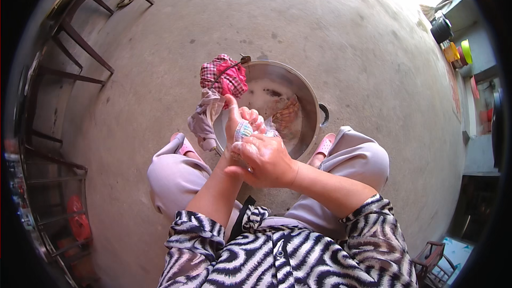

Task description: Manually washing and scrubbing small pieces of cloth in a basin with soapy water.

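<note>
A wet cloth with pastel stripes [243,131] is bunched between my hands, over the near left side of a metal basin [307,88]. My left hand [236,122] grips it with the thumb pointing up and the fingers curled. Across the left palm and wrist, my right hand [264,156] clutches the same cloth, with suds on its knuckles. Sudsy water [262,88] lies in the basin, and an orange-brown patterned cloth [288,114] is partly under it. Over the left rim hang a red checked cloth [224,74] and a greyish-mauve cloth [204,120].
The basin stands on a concrete floor [360,68] between my feet in pink shoes [327,143]. A black side handle [324,115] juts out on its right. Dark wooden furniture legs [86,46] line the left. Buckets [441,30] stand far right, and a small wooden chair [430,256] lower right.
</note>
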Tool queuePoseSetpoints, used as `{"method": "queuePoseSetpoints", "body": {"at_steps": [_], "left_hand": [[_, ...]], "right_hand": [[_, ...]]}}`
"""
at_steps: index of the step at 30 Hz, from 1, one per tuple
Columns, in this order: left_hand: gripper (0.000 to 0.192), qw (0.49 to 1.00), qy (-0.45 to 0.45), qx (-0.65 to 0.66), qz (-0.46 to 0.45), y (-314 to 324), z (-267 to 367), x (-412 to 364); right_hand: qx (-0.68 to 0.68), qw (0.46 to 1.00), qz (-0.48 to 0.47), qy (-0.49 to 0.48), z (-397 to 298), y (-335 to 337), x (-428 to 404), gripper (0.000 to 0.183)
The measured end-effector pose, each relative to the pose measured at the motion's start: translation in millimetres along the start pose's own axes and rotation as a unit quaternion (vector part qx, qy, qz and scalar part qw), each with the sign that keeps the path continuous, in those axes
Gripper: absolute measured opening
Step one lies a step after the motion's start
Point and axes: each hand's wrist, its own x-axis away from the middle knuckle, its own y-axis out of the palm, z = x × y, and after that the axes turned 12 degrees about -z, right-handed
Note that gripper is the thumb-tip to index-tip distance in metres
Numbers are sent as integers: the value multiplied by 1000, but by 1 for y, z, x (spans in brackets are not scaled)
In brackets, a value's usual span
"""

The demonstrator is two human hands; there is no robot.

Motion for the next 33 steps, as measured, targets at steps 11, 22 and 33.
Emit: {"method": "queuePoseSetpoints", "body": {"at_steps": [11,22,33], "left_hand": [[44,946,-61,-68,310,17,-6,-7],[31,811,139,-282,494,61,-2,-32],[42,766,58,-330,548,49,-11,-26]], "right_hand": [[134,988,72,-4,24,30,1,25],[-611,690,-46,385,82,-30,6,34],[-694,661,159,236,66,-20,-4,25]]}}
